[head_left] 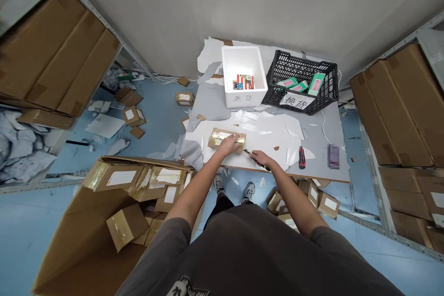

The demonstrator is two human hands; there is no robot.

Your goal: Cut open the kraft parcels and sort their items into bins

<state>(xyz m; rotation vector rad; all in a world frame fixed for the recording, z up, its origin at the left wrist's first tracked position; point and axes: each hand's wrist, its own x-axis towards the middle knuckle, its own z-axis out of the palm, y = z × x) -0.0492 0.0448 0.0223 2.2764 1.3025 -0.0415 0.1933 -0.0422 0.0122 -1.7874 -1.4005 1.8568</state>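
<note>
A small cardboard box [215, 135] wrapped in shiny tape lies on the work table [326, 122] near its front edge. My left hand [229, 144] grips the right part of this box, fingers over its top. My right hand [261, 157] is closed around a dark box cutter with yellow-green parts [264, 167]. The cutter's front end points toward the box's lower right corner; whether it touches the cardboard I cannot tell. Scraps of white paper [249, 115] lie just behind the box.
Behind stand a white foam bin [245, 99] with colourful packs and a black crate [301, 62] with green-and-pink boxes. A red-and-black screwdriver-like tool [302, 157] and blurred phone-like object [333, 156] lie right. A large open carton [65, 236] of parcels stands left. Shelves flank both sides.
</note>
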